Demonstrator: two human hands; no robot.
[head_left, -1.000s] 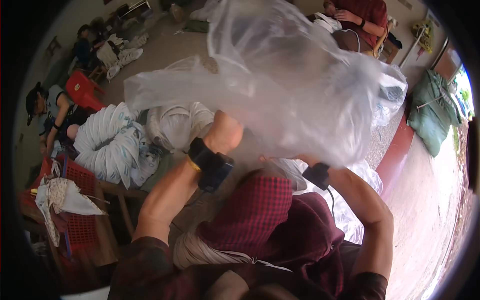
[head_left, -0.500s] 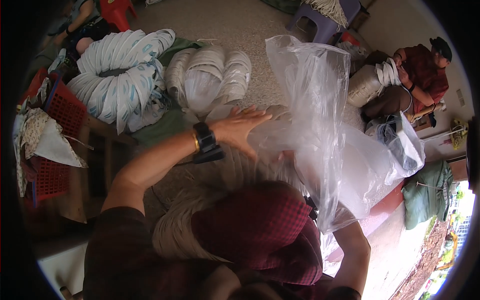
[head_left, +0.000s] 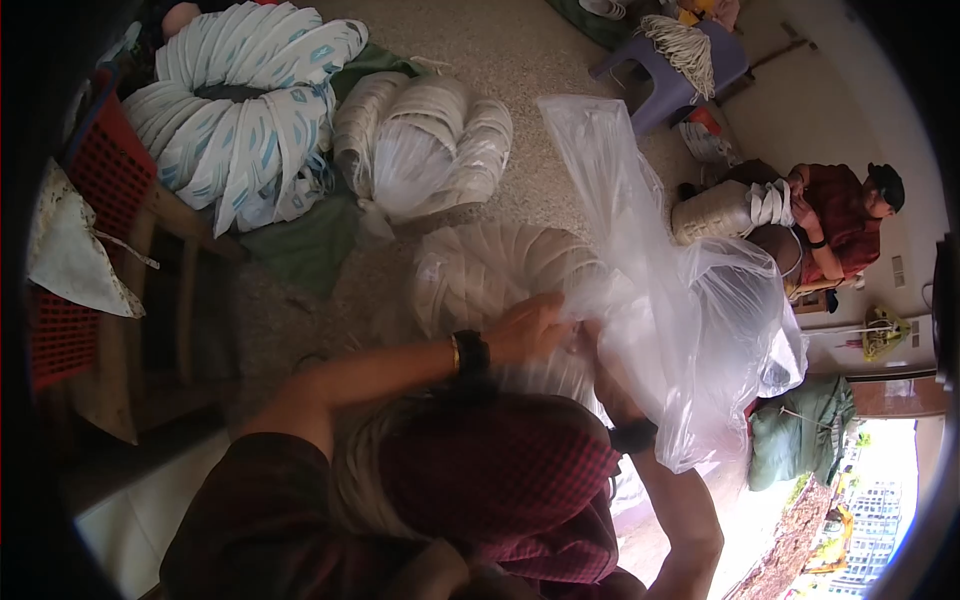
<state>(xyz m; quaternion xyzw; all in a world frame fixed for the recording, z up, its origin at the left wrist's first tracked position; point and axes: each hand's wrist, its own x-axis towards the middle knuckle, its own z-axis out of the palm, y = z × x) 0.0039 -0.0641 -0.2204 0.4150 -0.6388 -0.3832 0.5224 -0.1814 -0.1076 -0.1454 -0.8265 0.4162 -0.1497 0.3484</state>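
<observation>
A large sheet of clear plastic film (head_left: 640, 290) rises in front of me and spreads to the right in loose folds. My left hand (head_left: 528, 330) reaches across to its near edge, fingers curled closed on the film. Beside it, my right hand (head_left: 612, 375) is partly covered by the plastic; its fingers appear bunched against the same film, close to the left fingertips. Just beyond my hands a pale, ring-shaped coil of wrapped strips (head_left: 490, 265) stands on the floor, partly under the film. Maroon checked fabric (head_left: 500, 470) fills the area below my forearms.
White-and-blue wrapped coils (head_left: 240, 150) and a plastic-wrapped coil (head_left: 425, 140) lie at the far left. A red basket (head_left: 110, 190) stands by a wooden frame (head_left: 185, 260). At right are a seated person (head_left: 840, 215), a purple stool (head_left: 665, 75) with cord, and a green sack (head_left: 800, 430).
My left hand has moved right and closed from spread fingers onto the film. The pale coil now shows more fully, and the film's upright part has shifted and leaned.
</observation>
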